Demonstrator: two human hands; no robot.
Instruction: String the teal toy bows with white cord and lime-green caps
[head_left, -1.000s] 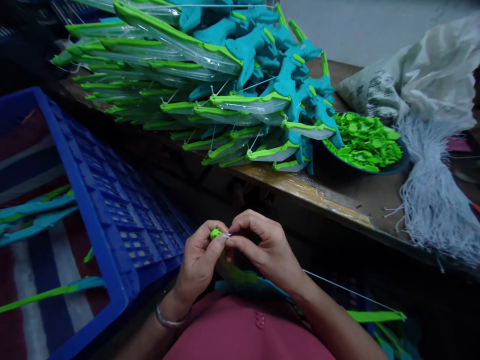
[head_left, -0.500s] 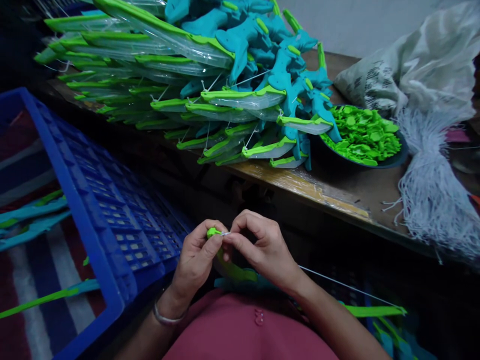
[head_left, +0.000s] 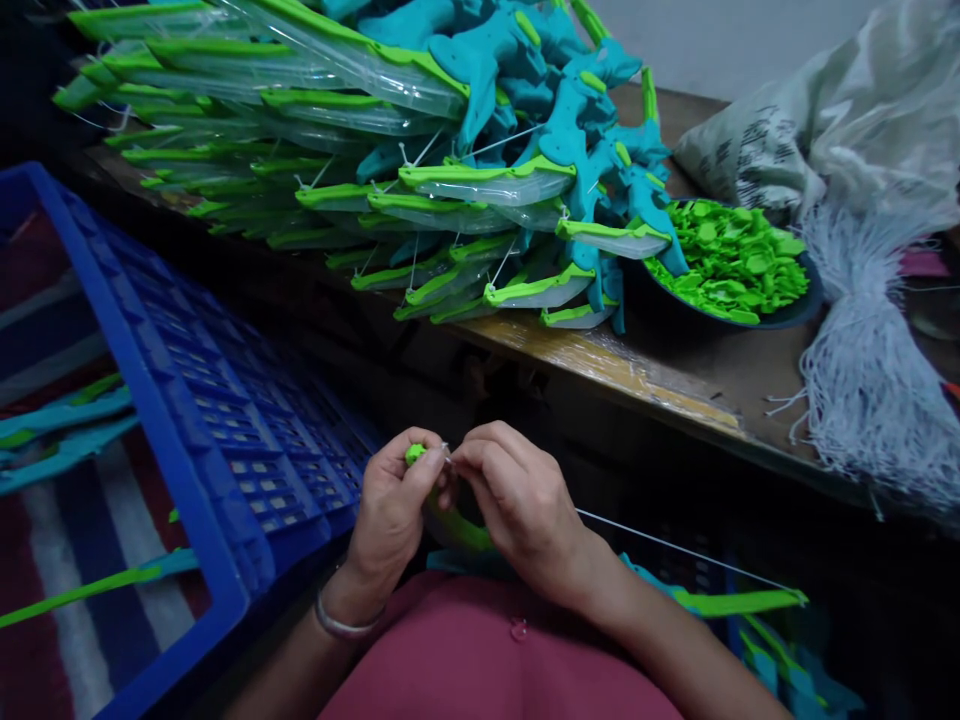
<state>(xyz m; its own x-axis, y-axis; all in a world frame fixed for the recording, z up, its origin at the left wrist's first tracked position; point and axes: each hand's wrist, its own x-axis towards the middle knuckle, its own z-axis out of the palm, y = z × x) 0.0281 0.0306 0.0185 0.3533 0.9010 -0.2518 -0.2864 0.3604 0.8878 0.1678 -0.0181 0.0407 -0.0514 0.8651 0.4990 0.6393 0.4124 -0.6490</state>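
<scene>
My left hand (head_left: pixel 388 520) is closed around the bright green tip of a toy bow (head_left: pixel 415 454), between thumb and fingers. The rest of that green and teal bow runs down behind my hands, close to my red shirt, and is mostly hidden. My right hand (head_left: pixel 529 505) pinches a thin white end of string (head_left: pixel 447 453) right beside the tip. Past my right wrist, the taut white bowstring (head_left: pixel 675 544) runs to the bow's other green tip (head_left: pixel 750 601). Whether the string is knotted at my fingers cannot be made out.
Green and teal toy bows (head_left: pixel 480 90) are heaped on the table (head_left: pixel 720 365). A dark bowl (head_left: pixel 806 305) of green plastic pieces, a bundle of white strings (head_left: pixel 870 370) and a sack (head_left: pixel 757 150) lie right. A blue crate (head_left: pixel 247 470) stands left, with more bows inside.
My right fingers have curled in closer to the bow tip with the string, and the right hand has turned. My left hand keeps its hold. The view has shifted slightly.
</scene>
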